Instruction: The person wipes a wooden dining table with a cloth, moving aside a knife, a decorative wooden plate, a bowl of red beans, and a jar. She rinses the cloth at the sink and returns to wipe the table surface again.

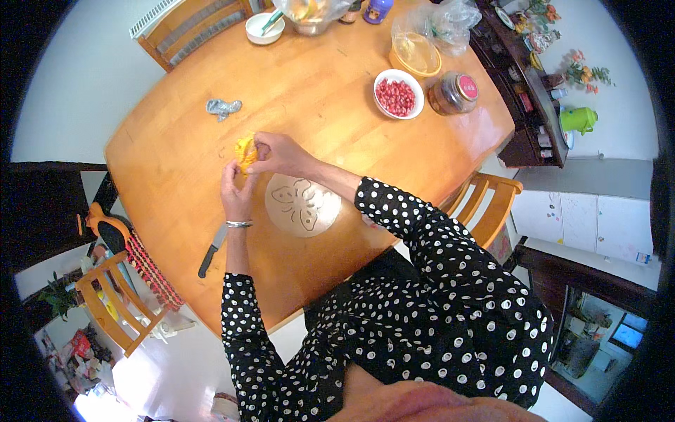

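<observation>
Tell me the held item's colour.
The held item is mostly yellow, seen best in the head view.

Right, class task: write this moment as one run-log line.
left hand: holding yellow item; right hand: holding same item; on table: knife, round mat, bowl of red pieces

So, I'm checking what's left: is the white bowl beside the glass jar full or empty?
Not empty: red pomegranate seeds cover the inside of the white bowl, its rim bare around them. Their depth I cannot tell.
</observation>
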`<state>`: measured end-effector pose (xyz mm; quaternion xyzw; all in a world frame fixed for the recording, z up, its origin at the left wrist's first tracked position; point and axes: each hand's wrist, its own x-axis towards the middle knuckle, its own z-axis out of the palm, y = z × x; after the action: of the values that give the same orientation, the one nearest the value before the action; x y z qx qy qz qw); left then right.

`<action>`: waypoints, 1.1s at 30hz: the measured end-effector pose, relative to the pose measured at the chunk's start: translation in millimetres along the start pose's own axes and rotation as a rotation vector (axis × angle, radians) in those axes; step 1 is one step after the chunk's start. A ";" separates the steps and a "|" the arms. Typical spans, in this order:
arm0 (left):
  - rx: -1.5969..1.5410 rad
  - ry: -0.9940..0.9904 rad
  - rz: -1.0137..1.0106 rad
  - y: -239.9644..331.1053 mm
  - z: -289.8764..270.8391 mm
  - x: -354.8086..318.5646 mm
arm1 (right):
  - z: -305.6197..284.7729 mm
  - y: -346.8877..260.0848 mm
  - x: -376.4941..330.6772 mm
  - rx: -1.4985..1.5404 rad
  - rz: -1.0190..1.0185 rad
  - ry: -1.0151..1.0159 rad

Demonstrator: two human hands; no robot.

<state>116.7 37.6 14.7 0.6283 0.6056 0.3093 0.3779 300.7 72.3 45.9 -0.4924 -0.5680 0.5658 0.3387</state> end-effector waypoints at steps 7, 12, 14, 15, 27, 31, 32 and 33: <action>0.043 -0.038 0.225 33.2 -18.4 9.4 | -11.7 -30.7 5.9 -0.154 -0.020 0.103; -0.001 0.053 -0.031 11.2 -35.7 -7.2 | -44.3 -37.0 1.5 0.142 0.078 0.161; 0.000 0.145 -0.128 -7.4 -47.2 -22.6 | -62.7 -37.2 1.3 0.075 0.193 0.253; 0.058 0.194 -0.107 -17.1 -54.6 -33.3 | -71.7 -36.9 1.8 0.111 0.163 0.274; 0.606 0.609 -0.103 -59.0 -111.1 -166.3 | -131.9 -42.4 46.3 -0.274 0.054 0.532; 0.702 0.674 -0.206 -67.9 -119.5 -195.2 | -126.4 -50.5 84.5 -0.258 -0.190 0.498; 0.714 0.665 -0.240 -70.6 -120.3 -200.2 | -124.8 -52.2 99.7 -0.272 -0.266 0.510; 0.735 0.651 -0.268 -73.0 -120.7 -205.2 | -123.7 -53.6 115.4 -0.275 -0.310 0.526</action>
<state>-39.4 -155.8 29.9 0.5077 0.8360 0.2045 -0.0401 374.8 226.1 94.5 -0.5705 -0.6001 0.2791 0.4863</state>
